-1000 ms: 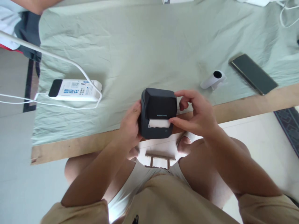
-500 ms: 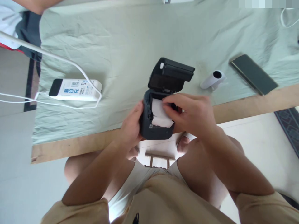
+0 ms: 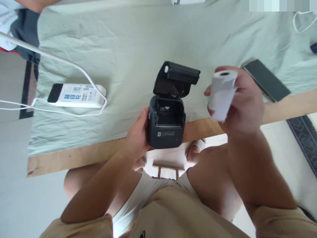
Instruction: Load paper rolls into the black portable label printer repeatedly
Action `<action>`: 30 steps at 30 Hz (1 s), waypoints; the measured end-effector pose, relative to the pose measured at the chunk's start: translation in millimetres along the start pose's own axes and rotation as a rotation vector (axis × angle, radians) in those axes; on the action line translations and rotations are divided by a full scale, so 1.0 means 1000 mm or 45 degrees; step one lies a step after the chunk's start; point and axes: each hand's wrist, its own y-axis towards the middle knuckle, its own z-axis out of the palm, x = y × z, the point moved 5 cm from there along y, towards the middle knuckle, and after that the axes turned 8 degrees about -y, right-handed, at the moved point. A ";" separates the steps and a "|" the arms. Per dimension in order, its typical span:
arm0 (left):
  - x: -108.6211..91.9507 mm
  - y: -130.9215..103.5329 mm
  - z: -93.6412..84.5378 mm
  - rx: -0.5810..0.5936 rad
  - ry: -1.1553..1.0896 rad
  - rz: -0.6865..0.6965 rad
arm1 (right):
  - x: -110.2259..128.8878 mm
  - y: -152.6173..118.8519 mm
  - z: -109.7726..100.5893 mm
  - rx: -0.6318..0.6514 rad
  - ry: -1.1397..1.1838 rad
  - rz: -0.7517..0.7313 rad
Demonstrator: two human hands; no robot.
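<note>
Lid (image 3: 182, 74) raised, the printer (image 3: 167, 140) bares its bay (image 3: 169, 115); the left hand (image 3: 138, 135) clasps its side, the right hand (image 3: 249, 105) curls round a paper roll (image 3: 221, 96).

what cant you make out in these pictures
Head view: left hand, most fingers hidden by the printer.
Head view: right hand, blurred, partly behind the paper roll.
Head view: label on the printer, print too small.
Head view: white box, cut off by the top edge.
</note>
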 end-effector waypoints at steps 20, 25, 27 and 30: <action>-0.002 -0.002 0.002 -0.033 -0.021 0.002 | -0.031 -0.001 -0.006 -0.073 -1.035 -0.163; -0.001 -0.001 0.000 -0.028 -0.015 0.018 | -0.028 -0.002 -0.012 -0.123 -1.035 -0.255; -0.001 0.000 0.000 -0.038 -0.002 0.017 | -0.030 -0.001 -0.013 -0.147 -1.012 -0.266; -0.001 0.000 0.001 -0.046 -0.022 0.011 | -0.035 -0.001 -0.013 -0.171 -0.965 -0.265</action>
